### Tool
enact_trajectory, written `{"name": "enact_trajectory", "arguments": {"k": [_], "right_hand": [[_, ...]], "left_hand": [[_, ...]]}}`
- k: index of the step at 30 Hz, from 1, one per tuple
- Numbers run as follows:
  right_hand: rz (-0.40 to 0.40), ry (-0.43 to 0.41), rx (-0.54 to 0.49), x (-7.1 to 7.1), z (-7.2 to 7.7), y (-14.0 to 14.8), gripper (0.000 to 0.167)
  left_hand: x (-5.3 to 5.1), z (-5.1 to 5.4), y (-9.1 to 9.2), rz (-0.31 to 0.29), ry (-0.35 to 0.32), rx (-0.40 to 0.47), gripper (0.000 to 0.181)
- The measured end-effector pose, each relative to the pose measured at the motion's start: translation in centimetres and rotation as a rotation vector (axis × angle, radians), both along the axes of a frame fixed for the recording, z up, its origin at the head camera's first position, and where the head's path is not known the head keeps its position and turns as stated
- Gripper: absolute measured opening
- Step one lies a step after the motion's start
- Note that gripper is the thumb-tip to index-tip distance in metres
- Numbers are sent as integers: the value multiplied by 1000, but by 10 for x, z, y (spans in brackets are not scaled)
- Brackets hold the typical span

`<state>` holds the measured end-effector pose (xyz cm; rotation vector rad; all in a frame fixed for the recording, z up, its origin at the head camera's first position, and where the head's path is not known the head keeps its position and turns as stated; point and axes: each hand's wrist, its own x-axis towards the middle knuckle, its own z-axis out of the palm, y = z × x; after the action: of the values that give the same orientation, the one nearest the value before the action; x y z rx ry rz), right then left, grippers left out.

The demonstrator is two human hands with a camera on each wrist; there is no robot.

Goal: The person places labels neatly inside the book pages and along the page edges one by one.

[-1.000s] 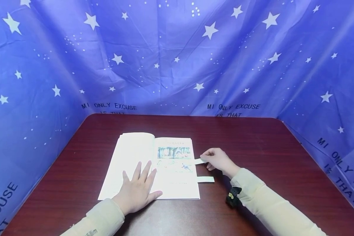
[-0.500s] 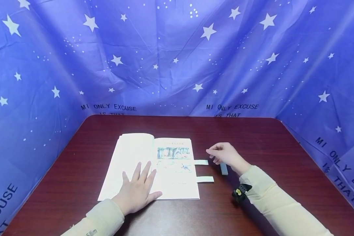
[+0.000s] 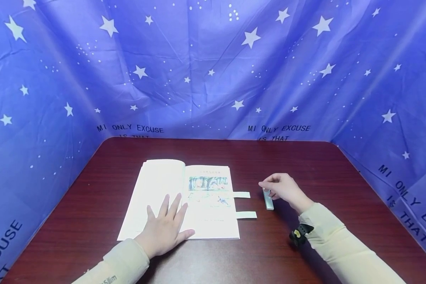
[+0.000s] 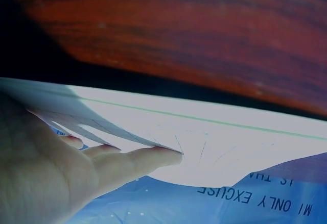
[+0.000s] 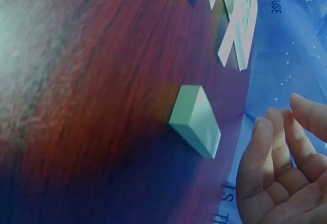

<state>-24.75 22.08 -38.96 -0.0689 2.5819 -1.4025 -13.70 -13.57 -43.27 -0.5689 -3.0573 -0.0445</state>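
An open book [image 3: 159, 181] lies on the table, printed pictures on its right-hand page. Across the lower part of its pages my left hand [image 3: 165, 230] rests with fingers spread; the left wrist view shows the thumb [image 4: 148, 163] against the paper. Two pale strips stick out past the right page edge, an upper strip [image 3: 242, 194] and a lower strip [image 3: 246, 215]. Right of them lies a narrow pale green block [image 3: 268, 202], perhaps a pad of such strips. Above its far end hovers my right hand [image 3: 285, 190], fingers [image 5: 278, 137] loosely bent, holding nothing visible.
The dark red wooden table [image 3: 291, 157] has rounded far corners. A blue star-patterned curtain [image 3: 213, 86] surrounds it at the back and both sides. A black band with a yellow mark [image 3: 299, 233] hangs at my right wrist.
My right hand has let go of the upper strip and moved right, over the green block, which was hidden before. The left hand and the book have stayed in place.
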Motion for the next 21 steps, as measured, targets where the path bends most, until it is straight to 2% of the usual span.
{"name": "enact_trajectory", "arguments": {"k": [7, 13, 21], "right_hand": [[-7, 30, 74, 1, -6, 6, 29], [-17, 62, 181, 1, -12, 8, 29], [-26, 84, 287, 2, -21, 8, 47]], "left_hand": [[-1, -2, 0, 1, 5, -2, 75], [-1, -3, 0, -4, 22, -8, 75], [-1, -2, -1, -4, 14, -2, 75]]}}
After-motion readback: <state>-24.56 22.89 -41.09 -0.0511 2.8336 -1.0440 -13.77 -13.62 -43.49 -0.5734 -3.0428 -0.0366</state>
